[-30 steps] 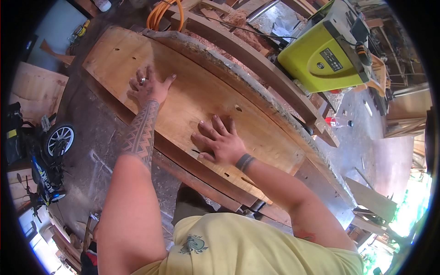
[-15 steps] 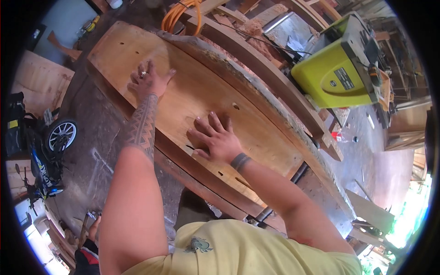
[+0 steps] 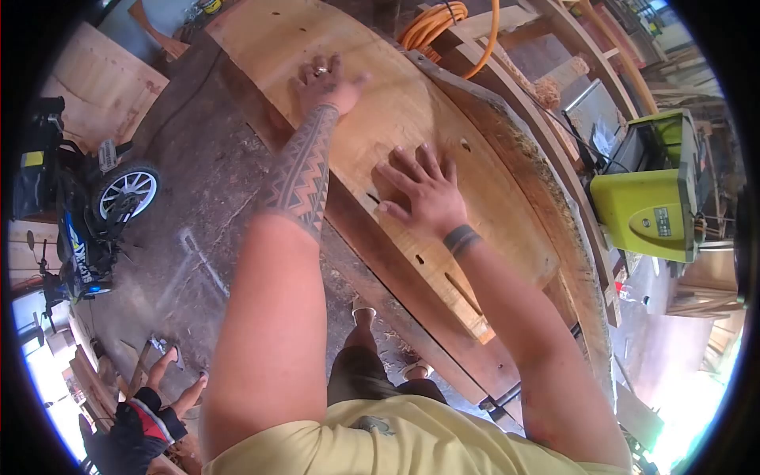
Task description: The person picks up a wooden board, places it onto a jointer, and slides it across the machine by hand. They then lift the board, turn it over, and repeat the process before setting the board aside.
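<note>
A long, light-brown wooden plank point(image 3: 507, 226) with several small holes and slots lies lengthwise in front of me. My left hand point(image 3: 328, 87), with a ring on one finger, lies flat on the plank's far part, fingers spread. Closer to me, my right hand point(image 3: 427, 196) presses palm-down on the same plank, fingers also apart, beside a narrow dark slot point(image 3: 373, 197). Neither hand grips anything. Beneath the plank is a larger slab with a rough edge point(image 3: 582, 229), and a black bar point(image 3: 503, 397) crosses below the plank's near end.
An orange coiled hose point(image 3: 431, 28) and timber beams lie beyond the slab. At right stands a yellow-green machine point(image 3: 645, 210). A motorbike point(image 3: 87, 222) is parked on the left. Another person point(image 3: 142, 419) is at lower left, on the concrete floor point(image 3: 206, 190).
The plank has slid away from the black bar, lengthwise toward the far end, with both my hands still flat on it. My view has turned, bringing my legs and the other person into sight.
</note>
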Available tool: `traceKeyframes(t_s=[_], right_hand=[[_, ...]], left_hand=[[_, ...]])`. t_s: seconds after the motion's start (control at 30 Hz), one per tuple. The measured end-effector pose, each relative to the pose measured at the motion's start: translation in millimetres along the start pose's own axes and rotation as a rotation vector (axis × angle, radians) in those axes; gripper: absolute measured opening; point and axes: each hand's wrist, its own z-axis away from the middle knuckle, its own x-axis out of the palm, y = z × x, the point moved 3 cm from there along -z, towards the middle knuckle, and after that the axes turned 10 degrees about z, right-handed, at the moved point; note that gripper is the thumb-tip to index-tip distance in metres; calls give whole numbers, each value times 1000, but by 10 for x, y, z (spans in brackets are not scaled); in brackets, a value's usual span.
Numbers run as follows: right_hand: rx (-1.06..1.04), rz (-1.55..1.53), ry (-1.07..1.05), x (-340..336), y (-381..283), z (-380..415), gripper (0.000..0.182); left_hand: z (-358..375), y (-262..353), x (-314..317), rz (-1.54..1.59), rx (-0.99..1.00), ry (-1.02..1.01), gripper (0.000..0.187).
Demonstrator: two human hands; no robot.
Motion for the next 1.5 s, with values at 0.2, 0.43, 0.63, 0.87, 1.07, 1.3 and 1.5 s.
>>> traceKeyframes(t_s=[0.2,0.43,0.63,0.87,1.07,1.3,1.5], right_hand=[[23,23,65,151,-93,-167,79],[91,39,-133,156,-1054,294,93],[131,-320,-47,266,-1852,795,93],[30,-494,156,663,-1738,2176,88],[-97,-543,111,153,-2012,3082,85],[126,-1307,10,-270,-2270,2940,82],[38,-1223,179,-391,-2300,2243,92]], left_hand=[[1238,-133,103,-10,378,-78,90],[3997,-924,-371,841,181,-168,73],[6294,-1179,217,1871,-1227,-896,49],[6656,-1035,558,1857,-1133,-630,52],[6724,-885,-858,1729,-736,-614,50],[6786,-490,-2359,1098,-289,-374,50],[6800,-197,-2581,595,-252,-276,62]])
